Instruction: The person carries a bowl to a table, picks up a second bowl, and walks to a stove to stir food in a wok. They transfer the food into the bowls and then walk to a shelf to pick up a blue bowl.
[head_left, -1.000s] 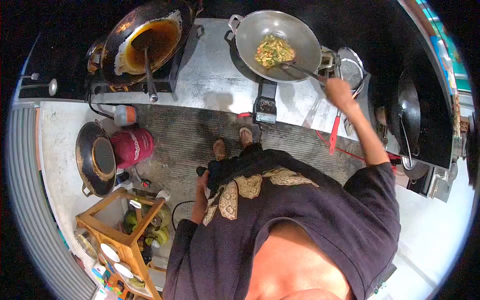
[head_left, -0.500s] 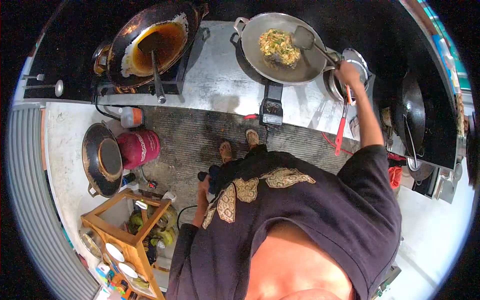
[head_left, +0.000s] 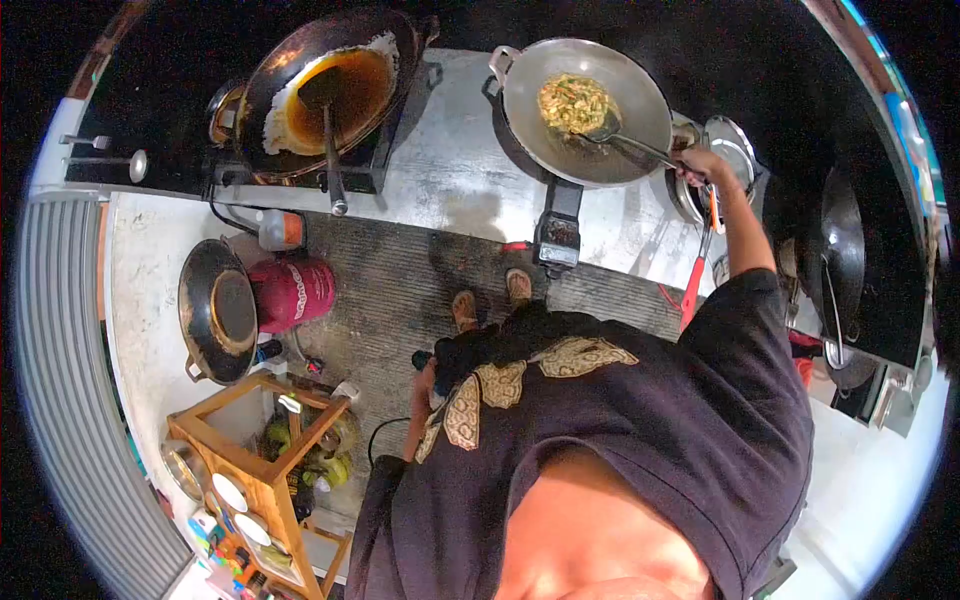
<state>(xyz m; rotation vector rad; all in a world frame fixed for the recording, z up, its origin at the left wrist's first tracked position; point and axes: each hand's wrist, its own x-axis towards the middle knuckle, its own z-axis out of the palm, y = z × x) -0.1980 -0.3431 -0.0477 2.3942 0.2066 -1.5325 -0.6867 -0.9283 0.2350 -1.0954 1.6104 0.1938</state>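
Note:
My right hand grips the long handle of a metal wok spatula at the right rim of a grey wok. The spatula's blade dips into the lower right side of a small heap of yellowish chopped food with green bits, lying in the wok. Down by my hip, my left hand is closed round something dark whose kind I cannot make out; the shirt and the small size hide most of it.
A large blackened wok with brown oil and a ladle stands on a burner at left. Red-handled tongs hang over the counter's right edge. A pink gas cylinder, another pan and a wooden rack stand at left.
The spatula's blade has turned and come down from the heap's right side to its lower edge. The food looks more spread. The whole view has shifted slightly; my left hand stays by my hip.

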